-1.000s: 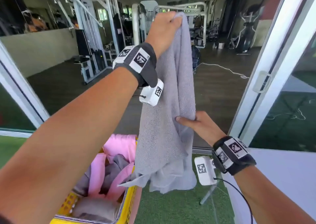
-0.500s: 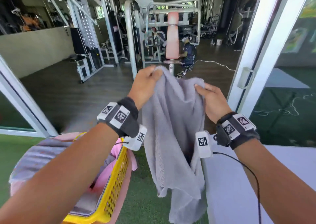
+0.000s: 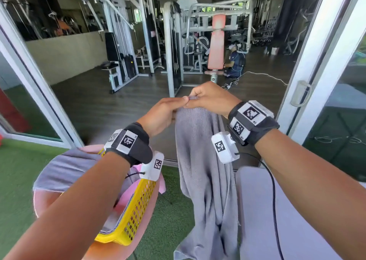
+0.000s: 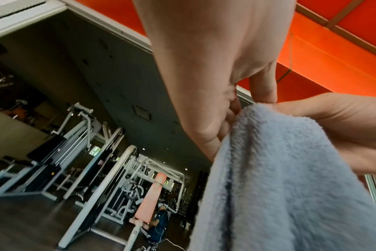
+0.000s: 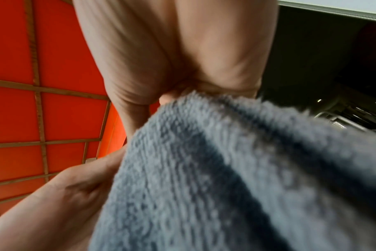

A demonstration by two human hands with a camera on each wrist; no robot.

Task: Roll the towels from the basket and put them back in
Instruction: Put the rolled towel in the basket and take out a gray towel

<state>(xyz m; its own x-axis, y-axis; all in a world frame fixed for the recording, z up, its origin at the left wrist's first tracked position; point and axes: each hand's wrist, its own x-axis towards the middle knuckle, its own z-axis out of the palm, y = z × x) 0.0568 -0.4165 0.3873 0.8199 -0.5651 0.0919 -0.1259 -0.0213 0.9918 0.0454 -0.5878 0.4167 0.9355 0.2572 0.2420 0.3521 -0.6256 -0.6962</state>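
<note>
Both sets of fingertips meet at the top edge of the grey towel (image 3: 206, 172): the left hand (image 3: 160, 114) and the right hand (image 3: 212, 99) each pinch it, knuckles almost touching, so the cloth hangs in one long fold below them. Holding it high and by its edge probably lets the person straighten and halve it before rolling. It hangs between the yellow basket (image 3: 136, 208), on the person's left, and a pale flat surface (image 3: 257, 210) on their right, which looks like the place to lay it. The wrist views show only palms and blurred pile. The towel's lower end runs out of frame, and the left forearm covers most of the basket, where pink and grey cloth shows.
</note>
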